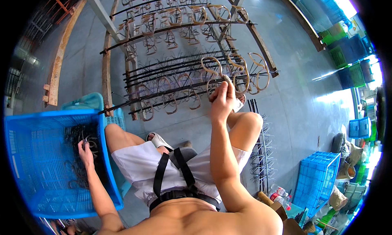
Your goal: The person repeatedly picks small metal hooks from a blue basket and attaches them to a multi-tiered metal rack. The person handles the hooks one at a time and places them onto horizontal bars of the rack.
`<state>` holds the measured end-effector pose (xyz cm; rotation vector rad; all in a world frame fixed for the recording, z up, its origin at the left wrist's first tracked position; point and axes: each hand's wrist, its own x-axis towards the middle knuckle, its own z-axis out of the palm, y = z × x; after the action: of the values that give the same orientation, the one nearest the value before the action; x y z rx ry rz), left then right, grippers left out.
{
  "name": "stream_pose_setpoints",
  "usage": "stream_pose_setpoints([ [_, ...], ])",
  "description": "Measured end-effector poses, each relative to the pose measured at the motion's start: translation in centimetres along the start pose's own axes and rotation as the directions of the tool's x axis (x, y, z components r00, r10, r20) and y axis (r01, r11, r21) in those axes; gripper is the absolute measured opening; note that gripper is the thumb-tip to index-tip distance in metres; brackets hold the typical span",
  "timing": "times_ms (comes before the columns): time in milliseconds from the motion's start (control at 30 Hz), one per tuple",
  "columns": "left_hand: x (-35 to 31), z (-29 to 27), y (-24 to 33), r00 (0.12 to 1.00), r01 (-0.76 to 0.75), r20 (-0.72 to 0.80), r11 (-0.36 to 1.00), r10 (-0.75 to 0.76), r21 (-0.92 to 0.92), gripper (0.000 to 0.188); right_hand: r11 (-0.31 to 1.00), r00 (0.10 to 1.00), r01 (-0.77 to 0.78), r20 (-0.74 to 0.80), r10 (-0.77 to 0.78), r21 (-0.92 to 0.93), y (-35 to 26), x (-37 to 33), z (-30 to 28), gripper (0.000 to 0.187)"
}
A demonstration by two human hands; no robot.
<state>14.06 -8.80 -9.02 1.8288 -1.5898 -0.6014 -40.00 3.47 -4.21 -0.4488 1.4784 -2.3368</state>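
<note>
My right hand (223,98) is raised in front of me at the lowest front bar of a rack. Its fingers are closed at the lower end of a curved, tan, S-shaped piece (211,67), with a small whitish bit showing at the fingertips. To the right of it, tan looped pieces (258,74) hang on the same black bar (163,96). My left hand (86,153) reaches into a blue plastic crate (53,116) at my left. Its fingers are pinched together beside curved greyish pieces (92,144), among a heap of thin dark wire-like pieces (75,133). What lies between those fingers is too small to tell.
Behind the bar, the rack carries several rows of hanging tan looped pieces (175,16) on rusty uprights (261,47). Spiked black rods (261,145) lie on the floor at my right. Beyond are plastic bottles (279,196) and another blue crate (316,182).
</note>
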Motion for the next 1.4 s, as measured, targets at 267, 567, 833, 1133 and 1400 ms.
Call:
stream_pose_setpoints([
  [267,-3.4,-3.8,8.1,0.962,0.060,-0.253,0.984,-0.103,-0.169,0.037,0.431,0.894,0.382,0.209,-0.396,-0.817,-6.3,-7.1,4.0,0.034],
  [567,-9.0,-4.3,16.5,0.987,0.060,0.152,0.785,0.044,-0.616,0.028,0.996,0.107,0.058,0.992,0.059,-0.066,0.3,-18.6,17.3,0.055],
  [833,-9.2,-3.0,15.4,0.893,0.445,0.450,0.121,0.008,-0.887,0.029,0.656,-0.203,-0.675,0.940,0.276,-0.338,2.7,-19.2,15.1,0.051],
  [1133,-9.8,-1.6,15.5,0.821,0.563,0.569,0.094,0.058,-0.821,0.037,0.866,0.285,-0.397,0.855,0.433,-0.306,-0.7,-15.9,10.0,0.012],
  [1400,-12.1,3.4,22.5,0.736,0.638,0.606,-0.010,0.301,-0.770,0.044,0.891,0.598,0.393,0.799,-0.060,-0.227,-4.9,-11.2,5.6,0.013],
])
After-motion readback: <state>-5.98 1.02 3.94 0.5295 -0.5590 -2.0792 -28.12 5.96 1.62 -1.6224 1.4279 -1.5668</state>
